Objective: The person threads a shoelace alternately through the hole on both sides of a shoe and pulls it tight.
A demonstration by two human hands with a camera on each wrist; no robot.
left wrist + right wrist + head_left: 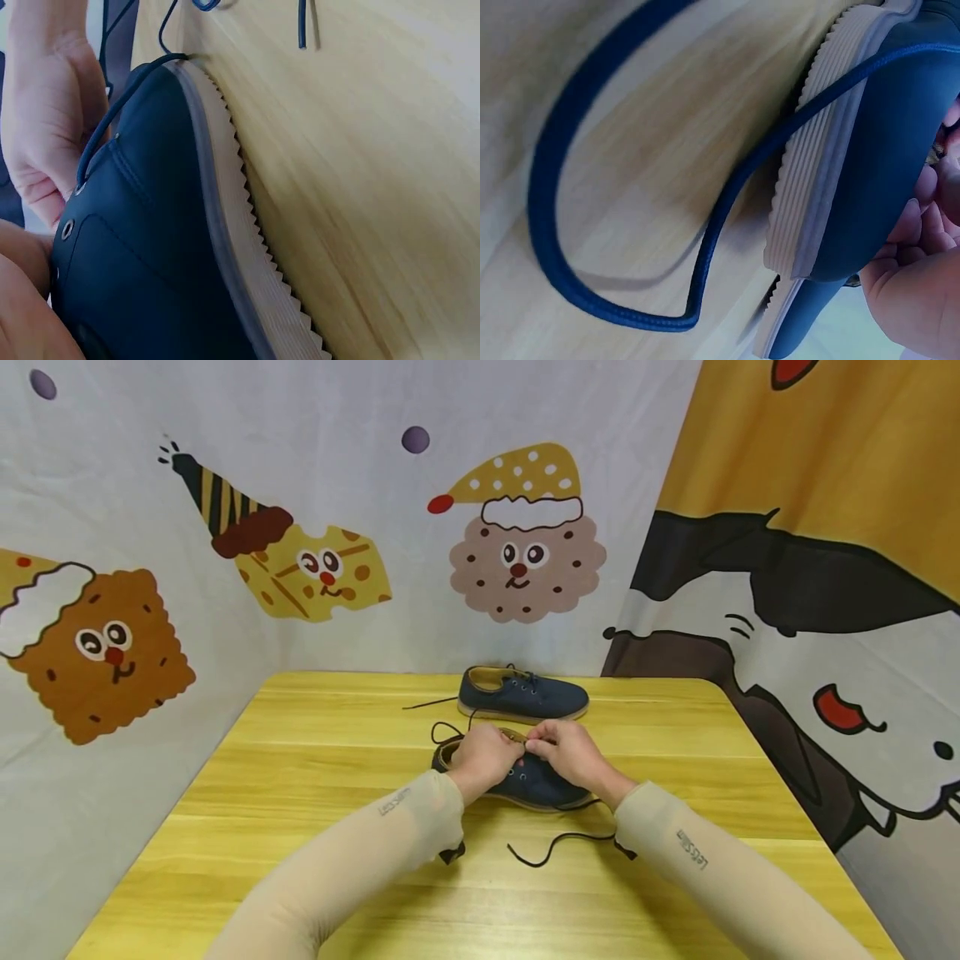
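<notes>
A dark blue lace-up shoe (551,787) with a tan sole lies on the table, toe to the right. My left hand (486,755) is over its opening, fingers curled and thumb beside the metal eyelets (68,229). From the far side my right hand (572,753) meets it, thumb and forefinger pinched together over the lacing. The fingertips almost touch; the bit of lace between them is mostly hidden. One dark shoelace (739,176) leaves an eyelet, crosses the sole near the toe and curves onto the table. Another lace loop (442,727) stands up behind my left hand.
A matching blue shoe (525,695) stands behind, near the table's back edge, with a lace (427,703) trailing left. The yellow wooden table (300,793) meets a cartoon-printed curtain (337,643) at the back and sides.
</notes>
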